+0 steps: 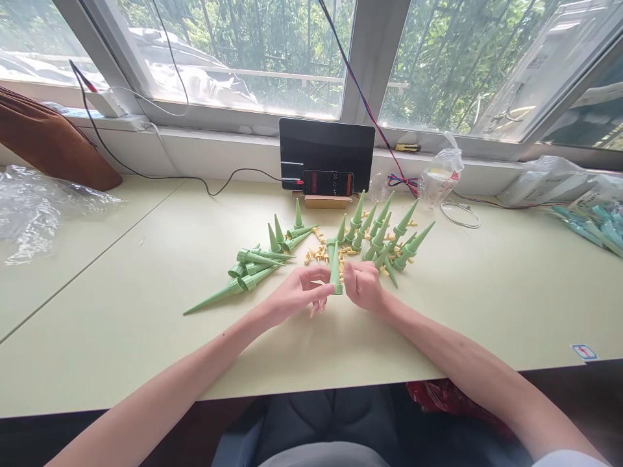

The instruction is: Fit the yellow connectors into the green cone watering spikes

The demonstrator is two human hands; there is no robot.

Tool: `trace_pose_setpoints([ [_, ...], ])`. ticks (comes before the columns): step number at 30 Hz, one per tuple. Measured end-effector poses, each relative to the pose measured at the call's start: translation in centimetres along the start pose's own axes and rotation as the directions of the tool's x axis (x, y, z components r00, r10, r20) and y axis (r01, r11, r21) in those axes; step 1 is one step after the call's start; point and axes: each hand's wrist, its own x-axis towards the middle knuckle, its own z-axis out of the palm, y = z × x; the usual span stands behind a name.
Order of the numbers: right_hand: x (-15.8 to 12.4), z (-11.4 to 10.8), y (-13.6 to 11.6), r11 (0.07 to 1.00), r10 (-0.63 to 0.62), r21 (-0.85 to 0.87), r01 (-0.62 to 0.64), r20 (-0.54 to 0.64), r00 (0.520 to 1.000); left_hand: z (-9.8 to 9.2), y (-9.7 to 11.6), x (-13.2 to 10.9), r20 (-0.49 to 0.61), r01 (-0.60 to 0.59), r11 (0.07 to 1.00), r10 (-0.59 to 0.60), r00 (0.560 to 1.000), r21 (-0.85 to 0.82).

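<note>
In the head view my left hand [304,290] grips a green spike [335,266] near its wide collar, which faces down toward me. Just right of that spike, my right hand [364,285] is closed with its fingers curled; what they hold, if anything, is hidden. Small yellow valve pieces [318,254] lie behind the hands. Several green spikes [257,269] lie in a loose pile on the left, with a few upright ones behind them. More green spikes [381,230], fitted with yellow pieces, stand in a group on the right.
A phone [328,183] leans against a dark tablet [327,146] at the back of the table [146,324]. Plastic bags [440,172] and cables lie near the window sill. Bagged teal pieces [603,224] are at far right, clear plastic wrap [43,207] at far left.
</note>
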Motion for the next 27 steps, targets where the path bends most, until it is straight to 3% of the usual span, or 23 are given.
trace_pose_setpoints([
  [4,0.0,0.3,-0.2,0.998,0.054,0.030,-0.055,0.016,0.998,0.1,-0.2,0.1,-0.033,-0.065,0.994,0.068,0.997,0.089],
  [8,-0.1,0.8,-0.3,0.984,0.158,0.084,-0.158,0.009,0.987,0.4,-0.7,0.2,-0.109,-0.144,0.945,0.183,0.977,0.294],
  [11,-0.1,1.1,-0.6,0.945,0.284,0.160,-0.284,0.026,0.958,0.3,-1.6,0.4,-0.157,-0.264,0.805,0.400,0.903,0.531],
  [14,0.0,1.2,-1.1,0.853,0.448,0.259,-0.454,0.085,0.890,-0.2,-2.6,0.6,-0.056,-0.397,0.590,0.602,0.796,0.703],
  [17,0.2,1.1,-1.4,0.755,0.555,0.312,-0.577,0.167,0.815,-0.6,-3.1,0.6,0.017,-0.425,0.437,0.681,0.732,0.793],
  [19,0.3,1.1,-1.5,0.721,0.579,0.334,-0.608,0.192,0.792,-0.7,-3.1,0.7,0.008,-0.405,0.427,0.680,0.733,0.808],
  [23,0.3,1.0,-1.4,0.705,0.588,0.358,-0.612,0.188,0.787,-0.4,-2.7,0.7,-0.062,-0.369,0.510,0.645,0.761,0.777],
  [27,0.1,1.2,-1.3,0.700,0.586,0.372,-0.610,0.190,0.788,-0.1,-2.2,0.6,-0.128,-0.348,0.539,0.660,0.740,0.767],
])
